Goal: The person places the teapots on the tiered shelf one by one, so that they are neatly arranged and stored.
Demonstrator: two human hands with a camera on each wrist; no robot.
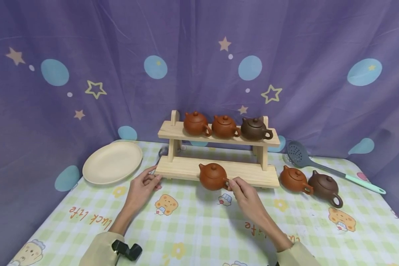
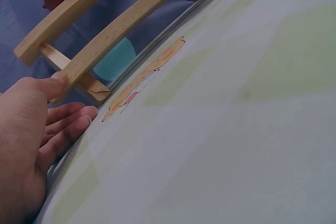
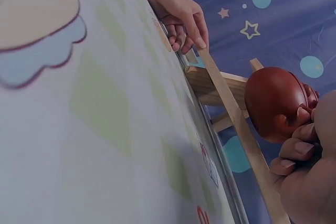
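A two-tier wooden shelf [image 1: 219,170] stands at the back of the table. My left hand [image 1: 143,188] grips the left end of its lower board, thumb on the front edge and fingers lower down, as the left wrist view shows. By its handle, my right hand [image 1: 249,197] holds a reddish-brown teapot [image 1: 212,177], spout pointing left, in front of the lower board. In the right wrist view that teapot [image 3: 275,103] overlaps the shelf. The upper board carries two reddish-brown teapots [image 1: 195,124] [image 1: 224,127] and a dark brown teapot [image 1: 254,129] in a row.
Right of the shelf sit a reddish-brown teapot [image 1: 294,179] and a dark brown teapot [image 1: 324,186]. Behind them lies a slotted skimmer [image 1: 329,168] with a mint handle. A beige plate [image 1: 113,162] rests at the left, and a purple curtain [image 1: 199,44] hangs behind the table.
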